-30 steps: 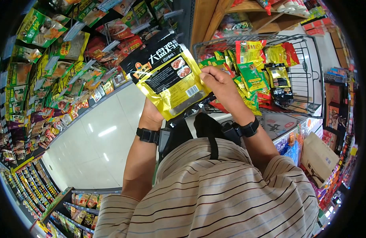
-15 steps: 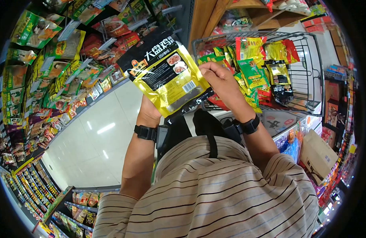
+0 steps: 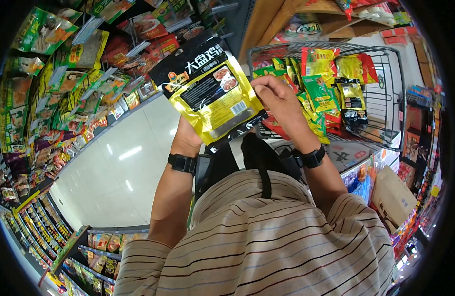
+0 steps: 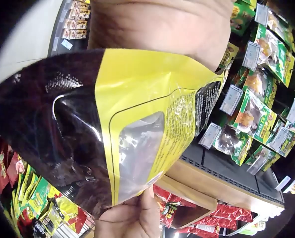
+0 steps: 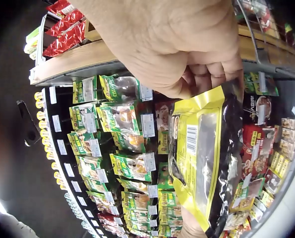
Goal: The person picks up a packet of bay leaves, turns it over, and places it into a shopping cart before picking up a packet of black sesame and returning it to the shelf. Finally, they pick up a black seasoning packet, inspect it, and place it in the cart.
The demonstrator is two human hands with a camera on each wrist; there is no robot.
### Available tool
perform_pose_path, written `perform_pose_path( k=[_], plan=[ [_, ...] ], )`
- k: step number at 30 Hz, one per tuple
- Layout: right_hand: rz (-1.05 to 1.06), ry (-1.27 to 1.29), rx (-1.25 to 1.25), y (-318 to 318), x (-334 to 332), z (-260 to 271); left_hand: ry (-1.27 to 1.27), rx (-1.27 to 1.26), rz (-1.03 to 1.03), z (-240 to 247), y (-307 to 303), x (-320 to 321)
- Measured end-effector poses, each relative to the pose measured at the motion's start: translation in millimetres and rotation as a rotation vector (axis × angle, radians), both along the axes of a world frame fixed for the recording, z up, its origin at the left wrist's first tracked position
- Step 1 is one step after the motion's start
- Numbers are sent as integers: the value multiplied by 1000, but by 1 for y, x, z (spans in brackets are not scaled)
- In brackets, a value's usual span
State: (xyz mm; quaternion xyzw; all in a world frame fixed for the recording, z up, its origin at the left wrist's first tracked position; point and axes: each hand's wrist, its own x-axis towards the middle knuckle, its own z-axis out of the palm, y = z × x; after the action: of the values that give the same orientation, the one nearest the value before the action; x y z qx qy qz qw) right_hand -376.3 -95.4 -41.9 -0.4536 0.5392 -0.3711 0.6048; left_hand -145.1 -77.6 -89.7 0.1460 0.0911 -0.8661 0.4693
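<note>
A black and yellow food packet (image 3: 212, 91), printed side up, is held between both hands in front of the body. My right hand (image 3: 282, 103) pinches its right edge, thumb on the printed face, fingers curled behind. My left hand (image 3: 187, 135) holds the packet's lower left side; its fingers are hidden behind the packet in the head view. In the left wrist view, the packet (image 4: 142, 124) spans in front of the left palm, with right-hand fingertips at its lower edge. In the right wrist view, its barcode and clear window show.
A wire shopping cart (image 3: 393, 98) with several bright packets (image 3: 321, 93) stands at the right. Racks of hanging packets (image 3: 84, 54) fill the left side. A wooden shelf (image 3: 336, 22) is beyond the cart, and a cardboard box (image 3: 393, 195) lies at the right.
The packet dips slightly toward the left, then returns close to its earlier place, both hands keeping hold of it. The cart shifts a little to the right in the view.
</note>
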Motion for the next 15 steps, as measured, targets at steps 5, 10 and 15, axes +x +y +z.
perform_pose_path(
  k=[5,10,15],
  plan=[
    [-37,-13,-53,-6,10,2,-21,21,-19,-5,-3,8],
    [2,62,-145,-12,27,6,-89,43,-5,-6,-6,22],
    [20,82,-242,-12,42,9,-124,38,-17,-11,-8,28]
  ],
)
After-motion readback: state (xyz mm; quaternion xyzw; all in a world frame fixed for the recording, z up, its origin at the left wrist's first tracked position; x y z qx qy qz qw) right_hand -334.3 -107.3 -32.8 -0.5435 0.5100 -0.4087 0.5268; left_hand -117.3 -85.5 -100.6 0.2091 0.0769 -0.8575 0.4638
